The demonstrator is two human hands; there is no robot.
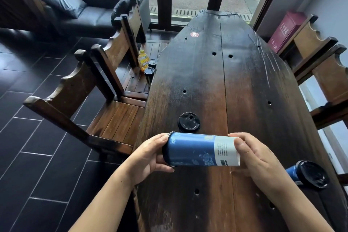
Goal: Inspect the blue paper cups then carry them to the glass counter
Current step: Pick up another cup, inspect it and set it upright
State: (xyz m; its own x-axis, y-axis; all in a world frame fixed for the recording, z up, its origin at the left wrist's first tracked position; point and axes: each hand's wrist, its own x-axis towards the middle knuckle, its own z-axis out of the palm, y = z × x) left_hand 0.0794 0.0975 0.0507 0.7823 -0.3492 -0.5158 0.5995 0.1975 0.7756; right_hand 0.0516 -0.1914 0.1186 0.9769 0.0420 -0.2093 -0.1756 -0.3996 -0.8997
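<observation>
I hold one blue cup (195, 149) sideways above the near table (216, 81), left hand (148, 156) gripping its lidded end, right hand (258, 156) its base. Inspection seems underway; two more cups (188, 121) wait, carrying remains.

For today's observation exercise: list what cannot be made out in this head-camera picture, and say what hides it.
- Held cup: contents unseen; left hand covers the lidded end, right hand the base.
- Its label print: too small to read.
- Cup behind it: only the lid shows.
- Two cups on the chair: table edge hides their sides.
- Glass counter: not in view.
</observation>
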